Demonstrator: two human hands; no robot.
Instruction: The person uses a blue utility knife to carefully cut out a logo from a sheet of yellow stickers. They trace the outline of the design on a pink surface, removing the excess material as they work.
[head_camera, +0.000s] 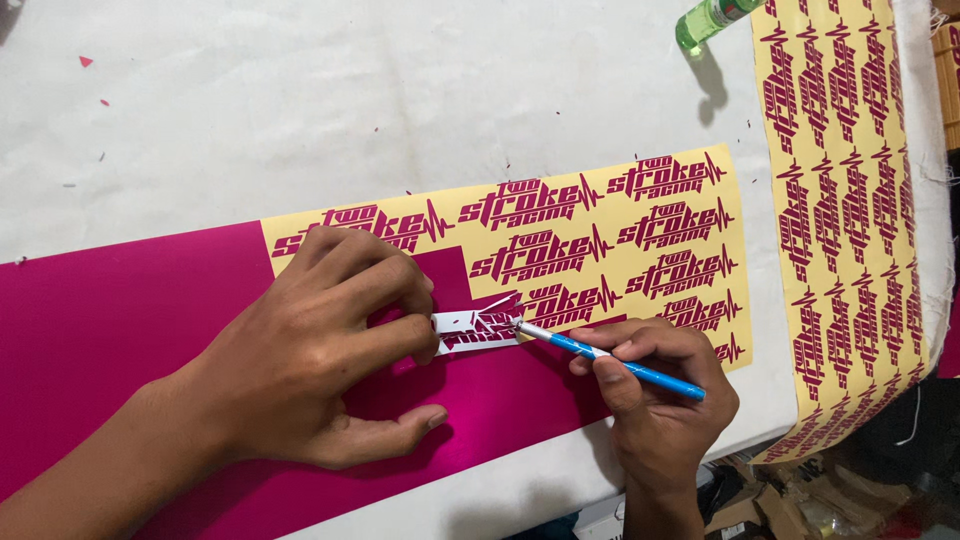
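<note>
Head view: knife (610, 360) is pinched in right hand (655, 400); peeled strip (475, 330) is pinned under left hand (320, 350) fingertips; tip is best kept shallow.

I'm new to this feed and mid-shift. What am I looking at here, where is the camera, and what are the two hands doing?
There is no machine: these are a person's two bare hands, seen from a camera worn on their head and looking down at a white table.

On the table lies a magenta vinyl sheet. Part of it has been peeled down to its pale yellow backing, leaving rows of magenta logo stickers. A second sheet, also yellow with stickers, lies at the right. A green bottle lies at the top edge.

The left hand presses on the vinyl and pinches a small white strip. The right hand holds a blue craft knife like a pen, its tip at that strip.
</note>
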